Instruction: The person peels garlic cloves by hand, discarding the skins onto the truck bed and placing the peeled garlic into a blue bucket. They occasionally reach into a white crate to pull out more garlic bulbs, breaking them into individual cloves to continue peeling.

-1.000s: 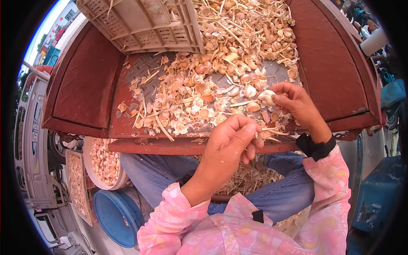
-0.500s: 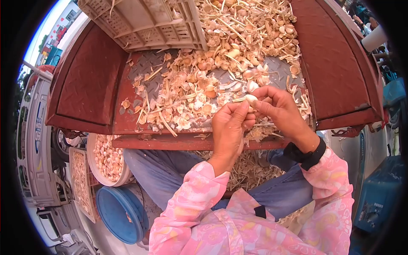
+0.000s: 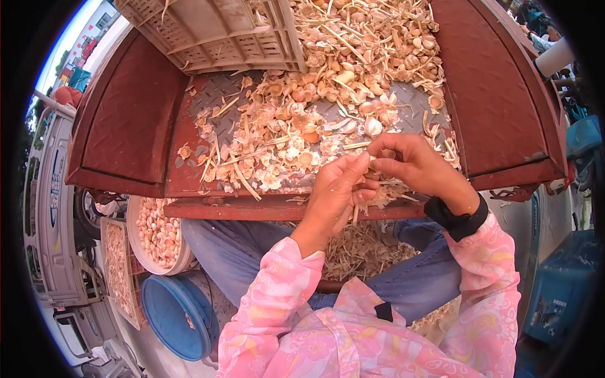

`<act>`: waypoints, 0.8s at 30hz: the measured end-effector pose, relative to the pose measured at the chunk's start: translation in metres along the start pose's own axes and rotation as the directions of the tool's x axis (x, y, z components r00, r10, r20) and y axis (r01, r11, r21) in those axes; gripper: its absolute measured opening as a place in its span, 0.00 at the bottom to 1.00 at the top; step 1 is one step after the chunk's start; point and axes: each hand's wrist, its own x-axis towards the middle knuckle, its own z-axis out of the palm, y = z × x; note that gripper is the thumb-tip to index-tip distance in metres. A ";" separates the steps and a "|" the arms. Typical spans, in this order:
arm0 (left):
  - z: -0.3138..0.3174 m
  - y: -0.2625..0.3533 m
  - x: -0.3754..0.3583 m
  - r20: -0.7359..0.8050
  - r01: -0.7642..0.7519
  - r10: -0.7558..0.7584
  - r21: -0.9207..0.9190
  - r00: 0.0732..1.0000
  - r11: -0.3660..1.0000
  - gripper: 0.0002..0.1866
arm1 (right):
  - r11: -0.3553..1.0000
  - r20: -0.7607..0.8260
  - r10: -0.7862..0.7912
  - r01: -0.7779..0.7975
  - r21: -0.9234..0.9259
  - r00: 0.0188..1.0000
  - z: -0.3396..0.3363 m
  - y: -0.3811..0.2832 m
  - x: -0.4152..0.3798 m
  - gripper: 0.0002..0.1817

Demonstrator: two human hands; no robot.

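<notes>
My left hand [image 3: 339,192] is over the front edge of a red metal bed, thumb and fingers pressed together in a pinch. My right hand [image 3: 413,165] meets it from the right, thumb and index fingertips touching the left fingertips. Whatever they pinch is hidden between the fingers. Just beyond the fingertips lies a pale, cut garlic stem [image 3: 357,145]. Above it a white garlic clove [image 3: 373,126] rests on the grey metal plate. Loose garlic skins [image 3: 277,151] and stems are spread around it, with a heap of garlic cloves [image 3: 378,57] farther back.
A plastic crate [image 3: 220,38] stands tilted at the back left. Red side panels [image 3: 510,94] flank the bed. At lower left are a white bucket of garlic cloves [image 3: 161,233], a blue bucket [image 3: 179,318] and a shallow crate of scraps [image 3: 118,271]. More stems lie between my knees.
The white garlic clove visible between my fingertips earlier is now out of sight. Both hands have shifted slightly, and my right fingers have curled in toward the left fingertips.
</notes>
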 end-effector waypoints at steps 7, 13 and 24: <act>0.000 -0.007 0.004 -0.098 -0.126 0.114 -0.134 0.989 0.983 0.11 | 0.953 -0.181 -0.253 0.213 -0.216 0.950 0.022 -0.014 -0.006 0.07; 0.005 -0.009 -0.008 -0.130 -0.170 0.140 -0.259 0.982 0.951 0.09 | 0.952 -0.182 -0.262 0.224 -0.207 0.948 0.027 -0.016 -0.011 0.05; -0.148 0.119 -0.126 -0.475 -0.607 0.616 0.195 0.629 0.770 0.10 | 0.534 -0.327 -0.471 -0.031 -0.845 0.819 -0.021 0.003 -0.022 0.08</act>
